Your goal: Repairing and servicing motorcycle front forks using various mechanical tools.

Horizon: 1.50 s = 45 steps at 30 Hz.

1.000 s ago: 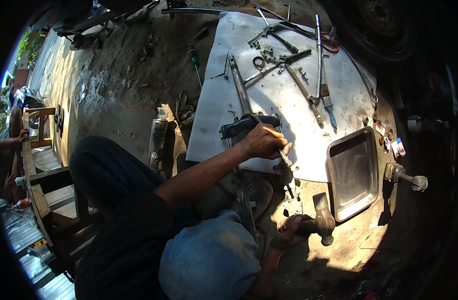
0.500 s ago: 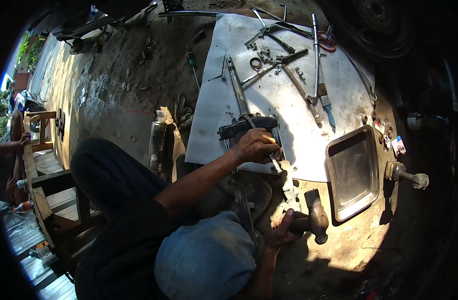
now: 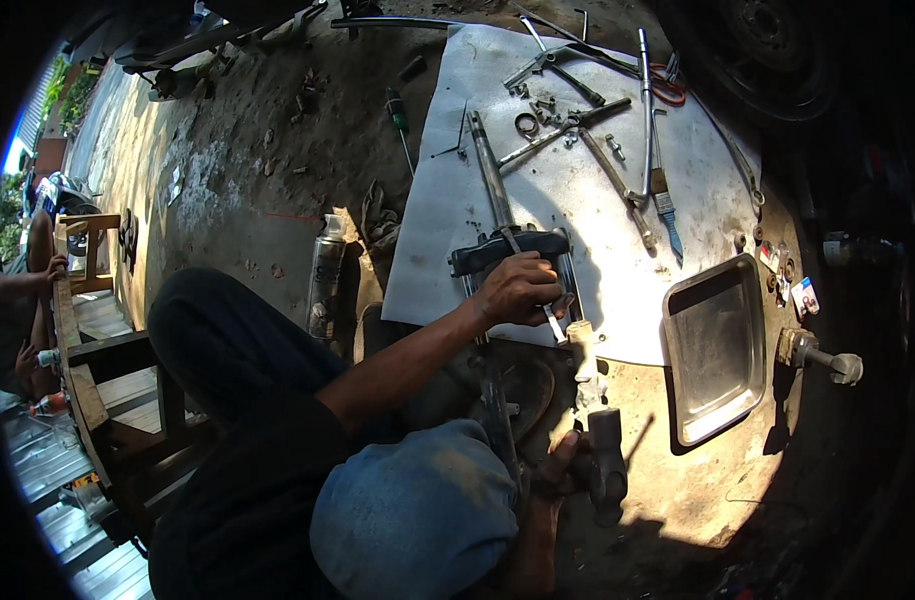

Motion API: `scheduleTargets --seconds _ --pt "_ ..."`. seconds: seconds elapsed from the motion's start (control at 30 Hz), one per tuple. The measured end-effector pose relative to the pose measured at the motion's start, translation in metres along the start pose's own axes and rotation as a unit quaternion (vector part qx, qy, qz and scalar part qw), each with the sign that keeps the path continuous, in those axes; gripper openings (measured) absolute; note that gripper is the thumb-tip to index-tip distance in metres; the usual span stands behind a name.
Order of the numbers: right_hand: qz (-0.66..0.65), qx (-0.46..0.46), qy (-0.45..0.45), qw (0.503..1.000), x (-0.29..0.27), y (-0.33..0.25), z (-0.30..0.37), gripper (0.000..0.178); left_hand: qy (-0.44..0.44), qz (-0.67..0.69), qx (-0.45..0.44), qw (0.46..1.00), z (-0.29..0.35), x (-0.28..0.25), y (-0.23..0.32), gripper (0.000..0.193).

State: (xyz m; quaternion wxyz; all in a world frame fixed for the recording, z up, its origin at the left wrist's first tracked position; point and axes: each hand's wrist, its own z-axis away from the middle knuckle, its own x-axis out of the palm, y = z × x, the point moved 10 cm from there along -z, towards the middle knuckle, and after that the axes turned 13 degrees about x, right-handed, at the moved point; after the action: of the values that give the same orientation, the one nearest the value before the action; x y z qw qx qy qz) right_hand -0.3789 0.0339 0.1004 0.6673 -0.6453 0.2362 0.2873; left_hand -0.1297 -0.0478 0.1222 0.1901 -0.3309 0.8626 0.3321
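Observation:
My left hand (image 3: 518,290) grips a thin metal punch (image 3: 554,322), with its tip down near a pale cylindrical part (image 3: 582,347) at the edge of a white sheet (image 3: 578,210). The hand rests by a black clamp-like tool (image 3: 508,250) lying on that sheet. My right hand (image 3: 560,472) is closed around the handle of a hammer (image 3: 606,462), whose head is low, just below the pale part. My blue-clad knee (image 3: 413,520) fills the foreground.
Wrenches, pliers (image 3: 568,120), a brush (image 3: 666,205) and small nuts lie spread over the sheet. A metal tray (image 3: 716,345) sits to the right, a spray can (image 3: 326,275) to the left. A wooden chair (image 3: 98,360) and another person's arm (image 3: 23,285) are at far left.
The hammer has come down and a little toward me, closer to the pale part. My left hand has stayed at the punch, shifting only slightly.

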Motion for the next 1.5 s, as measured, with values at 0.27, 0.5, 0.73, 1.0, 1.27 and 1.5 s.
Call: scheduleTargets --seconds 0.27,0.5,0.73,1.0,1.27,1.5 --pt "-0.118 0.198 -0.04 0.972 0.021 0.002 -0.012 0.048 0.007 -0.051 -0.074 0.996 0.031 -0.013 -0.019 0.028" --pt "-0.037 0.067 0.055 0.996 -0.008 0.054 0.015 0.036 0.007 0.026 0.025 0.999 -0.006 0.001 0.013 0.029" --pt "-0.007 0.095 0.003 0.995 -0.016 0.022 -0.009 0.037 -0.031 0.038 0.0 0.999 -0.006 0.014 -0.002 0.028" --pt "-0.06 0.155 0.075 0.983 0.004 0.052 -0.004 0.048 -0.036 0.039 -0.007 0.999 -0.009 0.028 -0.002 0.03" --pt "-0.238 0.237 -0.021 0.942 -0.016 0.025 -0.008 0.025 -0.055 -0.017 -0.031 0.998 -0.008 0.036 -0.012 0.024" --pt "-0.286 0.277 -0.009 0.917 -0.02 0.018 -0.005 0.027 -0.047 -0.003 -0.011 0.999 -0.012 0.037 -0.011 0.024"
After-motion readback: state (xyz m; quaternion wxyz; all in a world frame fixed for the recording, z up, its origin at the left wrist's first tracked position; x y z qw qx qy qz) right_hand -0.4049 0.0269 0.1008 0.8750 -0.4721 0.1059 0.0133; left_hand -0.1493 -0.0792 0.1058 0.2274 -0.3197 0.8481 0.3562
